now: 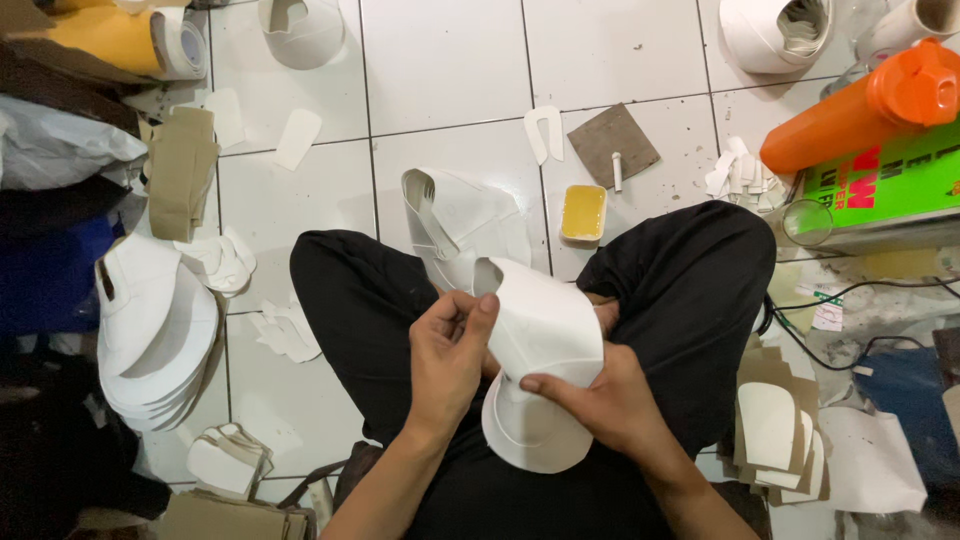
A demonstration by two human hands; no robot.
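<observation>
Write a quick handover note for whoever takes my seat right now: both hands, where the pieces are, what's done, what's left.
Left hand: pinching the upper edge of the curved white cut shoe-upper piece over the lap.
Right hand: gripping the same piece from below, thumb on its face.
Nearby: stack of white shaped pieces on the floor tiles at left; small yellow glue tray ahead.
Done: piece picked up and bent.
Left: cannot tell how many pieces remain unworked.

Hidden and cut-off parts

The right hand [605,400] has its fingers tucked behind the curved white piece [540,330], so they cannot be seen. The orange bottle [860,105] and the yellow roll [120,38] run off the frame's edges; both forearms leave at the bottom.
</observation>
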